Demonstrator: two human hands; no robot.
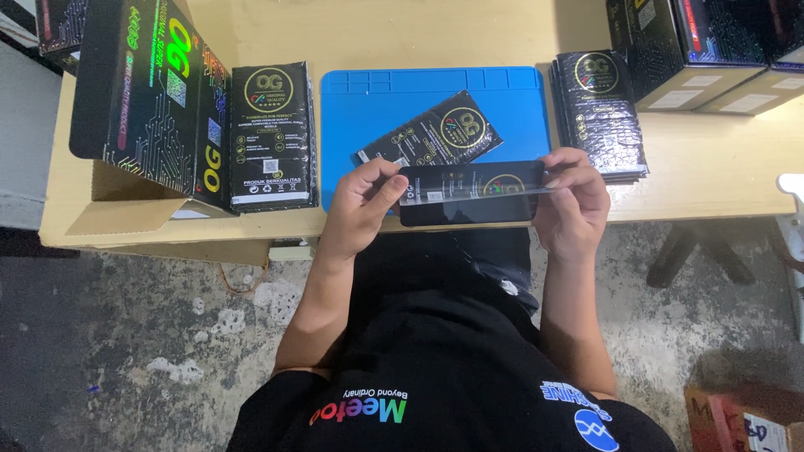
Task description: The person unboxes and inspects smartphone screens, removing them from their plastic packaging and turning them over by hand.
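Observation:
My left hand (360, 209) and my right hand (574, 205) hold a flat black rectangular sheet with a thin clear sleeve over it (469, 194), one hand at each end. It is level, just above the table's front edge. My left thumb and fingers pinch its left end. My right fingertips grip its right end. Just beyond it, a black packet with a gold round emblem (431, 130) lies slanted on a blue mat (368, 109).
The wooden table (377, 33) carries a stack of black packets (272, 138) left of the mat and another stack (599, 113) right of it. An open black carton (142, 92) stands at the left, closed boxes (695, 50) at the back right. A cardboard box (737, 423) sits on the concrete floor.

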